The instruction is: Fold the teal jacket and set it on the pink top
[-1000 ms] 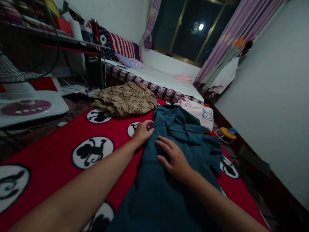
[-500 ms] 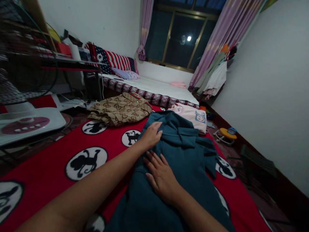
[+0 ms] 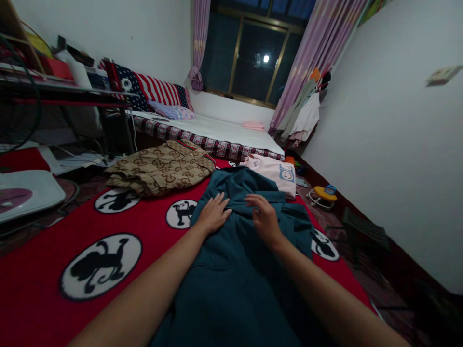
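A dark teal garment [image 3: 231,284] with a sleeve at its right side lies spread lengthwise before me, wrinkled near its far end. My left hand [image 3: 213,213] rests flat on its upper left part, fingers stretched out. To the right, my right hand [image 3: 265,218] is over the upper middle of the garment, its fingers loosely bent and apart, with nothing seen in them. Beyond the left hand lies a brown patterned garment [image 3: 162,166] with a striped edge. A folded pink shirt [image 3: 269,169] with a smiley print lies past the teal garment's far end.
Under the clothes is a red blanket [image 3: 152,241] with monkey prints. Behind it stands a bed [image 3: 224,126] below a window. A cluttered desk [image 3: 72,89] is at the left, near a white fan base [image 3: 29,193]. At the right are a yellow stool [image 3: 324,194] and a dark chair [image 3: 365,229].
My right hand has moved forward up the garment and its fingers have bent. The left hand has slid slightly back toward me. The view has turned a little to the right.
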Demonstrator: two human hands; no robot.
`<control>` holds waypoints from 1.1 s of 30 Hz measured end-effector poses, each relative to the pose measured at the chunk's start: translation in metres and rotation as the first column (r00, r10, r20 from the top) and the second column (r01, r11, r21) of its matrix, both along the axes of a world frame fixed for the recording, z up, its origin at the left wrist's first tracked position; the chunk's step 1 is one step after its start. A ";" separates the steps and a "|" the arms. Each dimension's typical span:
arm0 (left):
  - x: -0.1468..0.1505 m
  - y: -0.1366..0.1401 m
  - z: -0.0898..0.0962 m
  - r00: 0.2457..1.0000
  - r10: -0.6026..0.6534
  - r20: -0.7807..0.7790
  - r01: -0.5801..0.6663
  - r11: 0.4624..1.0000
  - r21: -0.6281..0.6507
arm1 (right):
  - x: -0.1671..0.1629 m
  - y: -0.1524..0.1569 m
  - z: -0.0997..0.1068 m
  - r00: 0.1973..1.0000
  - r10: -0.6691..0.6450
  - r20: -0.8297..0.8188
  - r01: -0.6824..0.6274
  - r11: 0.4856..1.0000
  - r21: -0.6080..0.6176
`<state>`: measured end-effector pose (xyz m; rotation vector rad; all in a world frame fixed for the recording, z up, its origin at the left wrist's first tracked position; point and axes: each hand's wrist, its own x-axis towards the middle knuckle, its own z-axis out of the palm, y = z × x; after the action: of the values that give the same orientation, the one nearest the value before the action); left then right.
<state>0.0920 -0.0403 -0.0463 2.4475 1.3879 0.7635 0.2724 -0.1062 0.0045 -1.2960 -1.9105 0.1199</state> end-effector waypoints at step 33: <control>-0.028 0.016 0.008 0.280 0.302 0.911 0.063 0.942 -0.331 | -0.032 -0.083 0.066 0.954 0.034 0.298 0.098 0.904 -0.417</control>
<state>0.0641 -0.0246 -0.0386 1.0917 0.9953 1.5550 0.2401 -0.1895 0.0703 -1.7181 -2.1988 0.3629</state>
